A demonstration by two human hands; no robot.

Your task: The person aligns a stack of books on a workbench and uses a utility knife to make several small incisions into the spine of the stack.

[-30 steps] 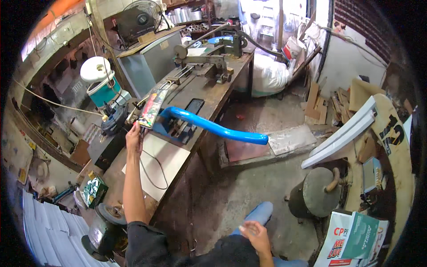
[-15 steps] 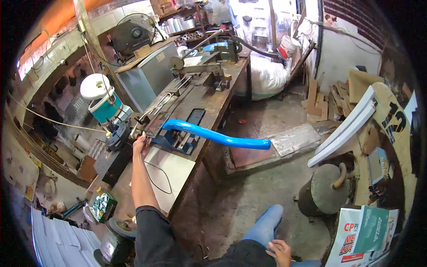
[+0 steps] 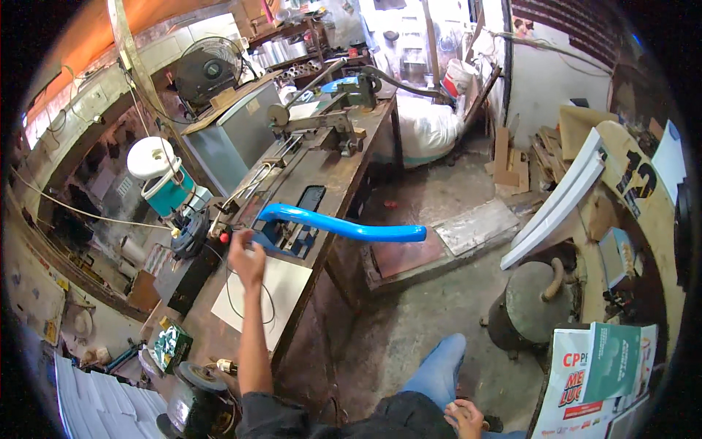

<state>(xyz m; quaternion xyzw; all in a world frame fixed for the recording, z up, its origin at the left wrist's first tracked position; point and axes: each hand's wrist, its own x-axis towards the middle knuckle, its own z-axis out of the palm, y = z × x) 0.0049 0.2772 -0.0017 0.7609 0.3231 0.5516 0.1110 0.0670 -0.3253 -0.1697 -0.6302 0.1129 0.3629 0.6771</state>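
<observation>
Grip loosely spread, your left hand (image 3: 248, 262) should clear the blue bar (image 3: 344, 227) beside it; I cannot tell whether your right hand (image 3: 466, 419) pinches anything.

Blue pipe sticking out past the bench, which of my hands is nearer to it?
Left. Your left hand is just below and left of the blue pipe's left end, while your right hand is well below it, beside your leg.

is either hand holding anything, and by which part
Nothing visibly held: the left hand looks empty near the blue handle, and the right hand shows nothing.
</observation>
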